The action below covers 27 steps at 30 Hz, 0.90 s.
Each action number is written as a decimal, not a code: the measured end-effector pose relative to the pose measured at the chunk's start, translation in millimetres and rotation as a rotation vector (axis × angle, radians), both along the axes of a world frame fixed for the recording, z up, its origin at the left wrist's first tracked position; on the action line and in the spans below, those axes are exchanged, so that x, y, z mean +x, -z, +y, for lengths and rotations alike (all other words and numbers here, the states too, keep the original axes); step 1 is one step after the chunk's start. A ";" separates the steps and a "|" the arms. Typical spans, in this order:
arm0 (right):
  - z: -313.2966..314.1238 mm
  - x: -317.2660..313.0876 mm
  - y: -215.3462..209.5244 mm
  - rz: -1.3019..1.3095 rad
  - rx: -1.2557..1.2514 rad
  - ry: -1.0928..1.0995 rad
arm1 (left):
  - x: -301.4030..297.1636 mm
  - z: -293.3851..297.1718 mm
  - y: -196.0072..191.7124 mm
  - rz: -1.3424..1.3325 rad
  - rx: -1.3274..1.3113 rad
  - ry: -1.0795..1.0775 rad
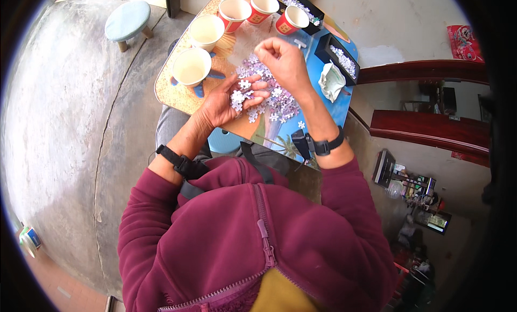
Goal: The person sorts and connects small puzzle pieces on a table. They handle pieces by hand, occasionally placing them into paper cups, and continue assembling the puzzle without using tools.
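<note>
Palm up over the near left part of the table, my left hand [219, 104] cradles several small white jigsaw pieces [237, 99], its fingers slightly curled. My right hand [286, 64] is raised above the far side of a loose pile of pale purple and white jigsaw pieces [281, 106]. Its thumb and fingertips are pinched together; whatever may be between them is hidden. Just left of my left hand stands a paper cup [191, 67]. Part of the pile lies hidden beneath both hands.
More paper cups [235, 15] line the far left of the picture-covered table [168, 91]. Two black boxes hold pieces, one [323, 49] at the right, another [318, 27] farther back. Crumpled pale paper [332, 82] lies beside the nearer box. A light blue stool [127, 21] stands far left.
</note>
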State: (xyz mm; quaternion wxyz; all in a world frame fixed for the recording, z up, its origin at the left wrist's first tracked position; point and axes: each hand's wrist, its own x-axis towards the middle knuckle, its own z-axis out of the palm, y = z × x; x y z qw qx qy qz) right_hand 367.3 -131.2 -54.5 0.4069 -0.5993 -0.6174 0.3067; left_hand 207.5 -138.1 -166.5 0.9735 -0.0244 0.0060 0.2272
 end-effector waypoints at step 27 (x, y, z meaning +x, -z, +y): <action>-49.0 -6.7 29.8 -0.547 0.096 -0.075 | -2.9 -3.5 -3.7 0.213 0.178 0.003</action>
